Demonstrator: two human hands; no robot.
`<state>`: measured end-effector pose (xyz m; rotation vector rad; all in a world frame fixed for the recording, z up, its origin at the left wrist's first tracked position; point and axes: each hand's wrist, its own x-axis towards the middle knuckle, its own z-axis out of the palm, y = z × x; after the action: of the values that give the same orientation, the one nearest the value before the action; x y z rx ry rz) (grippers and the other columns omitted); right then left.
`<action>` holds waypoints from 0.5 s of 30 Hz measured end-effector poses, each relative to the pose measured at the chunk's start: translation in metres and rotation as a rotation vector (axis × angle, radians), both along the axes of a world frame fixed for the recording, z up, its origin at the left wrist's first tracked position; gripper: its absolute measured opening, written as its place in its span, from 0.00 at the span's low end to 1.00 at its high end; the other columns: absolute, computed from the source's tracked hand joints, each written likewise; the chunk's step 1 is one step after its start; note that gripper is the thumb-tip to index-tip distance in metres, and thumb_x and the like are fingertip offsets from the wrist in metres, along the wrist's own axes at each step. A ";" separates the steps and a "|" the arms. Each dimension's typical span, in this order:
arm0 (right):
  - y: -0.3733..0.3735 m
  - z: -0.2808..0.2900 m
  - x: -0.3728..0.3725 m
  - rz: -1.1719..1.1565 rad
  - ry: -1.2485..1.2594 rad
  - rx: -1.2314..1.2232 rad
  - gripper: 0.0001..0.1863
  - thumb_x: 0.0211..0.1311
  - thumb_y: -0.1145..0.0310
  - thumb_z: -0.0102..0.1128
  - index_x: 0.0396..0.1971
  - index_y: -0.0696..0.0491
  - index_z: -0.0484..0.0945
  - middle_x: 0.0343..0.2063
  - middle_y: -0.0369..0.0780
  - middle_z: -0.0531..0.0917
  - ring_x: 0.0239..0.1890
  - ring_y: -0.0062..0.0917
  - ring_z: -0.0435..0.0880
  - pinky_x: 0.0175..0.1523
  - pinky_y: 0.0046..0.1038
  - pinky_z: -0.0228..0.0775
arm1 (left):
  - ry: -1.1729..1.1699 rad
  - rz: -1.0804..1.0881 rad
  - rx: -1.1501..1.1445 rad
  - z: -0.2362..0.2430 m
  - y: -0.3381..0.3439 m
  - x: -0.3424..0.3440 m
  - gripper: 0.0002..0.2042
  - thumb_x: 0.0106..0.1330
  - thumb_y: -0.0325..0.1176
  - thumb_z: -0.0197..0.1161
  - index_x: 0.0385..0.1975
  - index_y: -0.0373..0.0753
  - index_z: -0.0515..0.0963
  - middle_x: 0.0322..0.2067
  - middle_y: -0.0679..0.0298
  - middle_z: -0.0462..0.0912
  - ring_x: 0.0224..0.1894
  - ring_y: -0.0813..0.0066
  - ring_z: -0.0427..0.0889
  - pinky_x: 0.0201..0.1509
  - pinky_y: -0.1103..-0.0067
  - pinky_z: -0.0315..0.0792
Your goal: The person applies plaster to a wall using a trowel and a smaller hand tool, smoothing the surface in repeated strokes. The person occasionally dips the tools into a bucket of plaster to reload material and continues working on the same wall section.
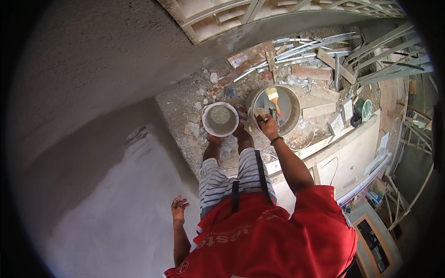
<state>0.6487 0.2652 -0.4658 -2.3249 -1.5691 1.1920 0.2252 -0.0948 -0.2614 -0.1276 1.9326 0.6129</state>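
Observation:
My right hand (269, 127) is closed at the near rim of a large round bucket (297, 121). Its fingers are around something small with brownish and dark parts, whose kind I cannot make out. Inside that bucket is greyish liquid, and a paintbrush (274, 99) with pale yellow bristles and an orange handle leans there. Just left of it, between my feet, stands a smaller white bucket (205, 123) holding grey wet mix. My left hand (179, 207) hangs low beside the pale wall surface, holding nothing, its fingers loosely bent and apart.
A grey plastered wall (92, 83) rises on the left, with a smooth white area below. Rubble, wooden boards (311, 73) and metal strips (315, 48) litter the ground beyond the buckets. A green pail (364, 109) stands at right, near leaning metal profiles (384, 44).

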 end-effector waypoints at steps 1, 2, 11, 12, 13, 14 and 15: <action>0.002 -0.012 0.011 0.014 -0.113 0.045 0.19 0.51 0.70 0.66 0.45 0.56 0.77 0.28 0.47 0.85 0.32 0.40 0.85 0.41 0.35 0.76 | -0.019 0.004 -0.003 0.005 0.006 -0.001 0.18 0.71 0.39 0.60 0.52 0.33 0.72 0.40 0.58 0.80 0.39 0.70 0.81 0.43 0.73 0.78; 0.001 -0.052 0.034 -0.066 -0.075 0.117 0.19 0.51 0.65 0.66 0.43 0.55 0.77 0.29 0.52 0.84 0.37 0.46 0.85 0.46 0.39 0.76 | -0.038 0.001 -0.006 0.005 0.010 -0.007 0.18 0.71 0.37 0.59 0.54 0.31 0.71 0.40 0.58 0.79 0.41 0.71 0.80 0.42 0.74 0.79; 0.073 -0.171 0.025 0.431 -0.495 -0.030 0.15 0.62 0.71 0.50 0.47 0.47 0.78 0.38 0.47 0.84 0.44 0.43 0.84 0.45 0.43 0.79 | 0.164 0.015 -0.343 -0.008 -0.082 -0.043 0.17 0.71 0.35 0.57 0.55 0.33 0.71 0.41 0.55 0.80 0.39 0.68 0.81 0.43 0.73 0.78; 0.075 -0.187 0.028 0.439 -0.472 -0.031 0.13 0.60 0.71 0.51 0.45 0.49 0.78 0.37 0.49 0.84 0.43 0.45 0.84 0.45 0.44 0.78 | 0.149 -0.010 -0.379 -0.010 -0.078 -0.043 0.17 0.71 0.35 0.57 0.55 0.33 0.71 0.41 0.55 0.80 0.39 0.67 0.81 0.43 0.73 0.78; 0.069 -0.211 0.040 0.442 -0.452 -0.040 0.12 0.59 0.70 0.53 0.43 0.51 0.78 0.36 0.51 0.84 0.42 0.48 0.84 0.44 0.46 0.78 | 0.131 -0.042 -0.420 -0.011 -0.074 -0.047 0.17 0.71 0.35 0.56 0.55 0.33 0.71 0.41 0.54 0.80 0.40 0.67 0.81 0.43 0.73 0.78; 0.064 -0.227 0.046 0.445 -0.428 -0.049 0.11 0.58 0.70 0.54 0.40 0.53 0.78 0.35 0.53 0.84 0.41 0.50 0.84 0.44 0.48 0.78 | 0.116 -0.072 -0.462 -0.011 -0.071 -0.051 0.17 0.72 0.35 0.55 0.56 0.32 0.71 0.41 0.53 0.80 0.40 0.67 0.81 0.43 0.73 0.78; 0.067 -0.227 0.045 0.428 -0.486 -0.110 0.09 0.56 0.70 0.54 0.35 0.55 0.80 0.33 0.53 0.84 0.41 0.50 0.84 0.44 0.47 0.78 | 0.104 -0.079 -0.431 -0.012 -0.071 -0.051 0.18 0.72 0.35 0.55 0.56 0.32 0.70 0.41 0.53 0.80 0.41 0.67 0.81 0.43 0.73 0.78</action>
<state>0.6940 0.3319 -0.6929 -2.5677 -2.3075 0.8176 0.1743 -0.1654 -0.2732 -0.2936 2.1362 0.1456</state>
